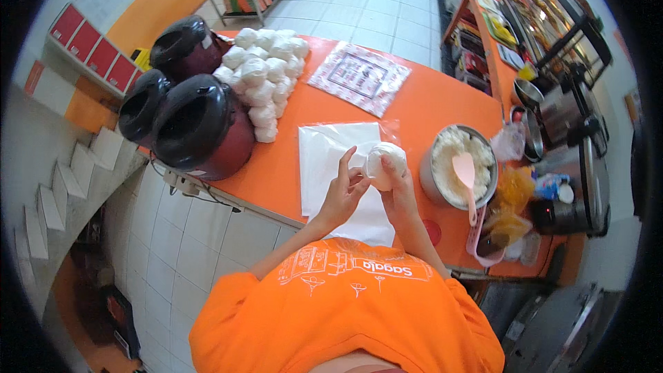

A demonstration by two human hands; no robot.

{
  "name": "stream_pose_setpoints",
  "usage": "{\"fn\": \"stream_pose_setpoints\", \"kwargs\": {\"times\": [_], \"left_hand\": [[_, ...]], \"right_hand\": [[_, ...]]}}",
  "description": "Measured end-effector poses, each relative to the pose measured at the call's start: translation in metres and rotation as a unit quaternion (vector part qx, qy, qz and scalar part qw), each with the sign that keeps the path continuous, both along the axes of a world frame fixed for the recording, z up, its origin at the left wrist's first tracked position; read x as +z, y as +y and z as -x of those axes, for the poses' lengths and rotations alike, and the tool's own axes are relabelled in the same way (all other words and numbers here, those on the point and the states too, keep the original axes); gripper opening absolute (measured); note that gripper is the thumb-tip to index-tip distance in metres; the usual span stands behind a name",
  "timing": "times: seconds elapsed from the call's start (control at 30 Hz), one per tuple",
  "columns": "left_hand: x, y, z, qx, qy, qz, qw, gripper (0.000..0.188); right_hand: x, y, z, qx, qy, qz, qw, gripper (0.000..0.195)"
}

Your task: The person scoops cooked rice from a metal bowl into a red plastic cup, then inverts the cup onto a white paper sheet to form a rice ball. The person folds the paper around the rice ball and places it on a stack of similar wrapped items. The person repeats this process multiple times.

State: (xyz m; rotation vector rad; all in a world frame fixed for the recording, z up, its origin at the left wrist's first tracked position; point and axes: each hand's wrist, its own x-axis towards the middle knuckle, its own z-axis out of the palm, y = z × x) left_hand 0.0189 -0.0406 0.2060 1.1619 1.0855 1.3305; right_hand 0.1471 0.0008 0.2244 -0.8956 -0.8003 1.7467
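My right hand (399,189) grips a round white paper-wrapped bundle (392,155) above the orange table. Beside it, the fingertips of my left hand (344,186) meet near the bundle's left side; whether they pinch its wrapping is hard to tell. Below both hands lie white paper sheets (321,166), partly over clear plastic. To the right stands a metal pot of white rice (445,150) with a pink rice paddle (464,171) resting in it. Similar white wrapped bundles (261,72) are piled at the table's back left. What is inside the held bundle is hidden.
Several dark red rice cookers with black lids (202,124) stand at the left edge. A stack of printed wrapping paper (357,77) lies at the back. A pink basket (484,259) with plastic bags sits right of me, near metal pans (531,137) and a large cooker (564,186).
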Motion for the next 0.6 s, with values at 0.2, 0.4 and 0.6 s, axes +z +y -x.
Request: {"fn": "stream_pose_setpoints", "kwargs": {"times": [0.2, 0.4, 0.6], "left_hand": [[0.014, 0.065, 0.057, 0.013, 0.18, 0.02, 0.983, 0.072], [0.074, 0.175, 0.194, 0.173, 0.209, -0.094, 0.958, 0.066], [0.07, 0.274, 0.37, 0.303, 0.548, 0.017, 0.779, 0.073]], "right_hand": [[-0.01, 0.033, 0.044, 0.09, -0.073, -0.024, 0.993, 0.064], [0.018, 0.071, 0.049, 0.092, -0.202, -0.185, 0.957, 0.054], [-0.015, 0.08, 0.017, 0.145, -0.175, -0.06, 0.972, 0.042]]}}
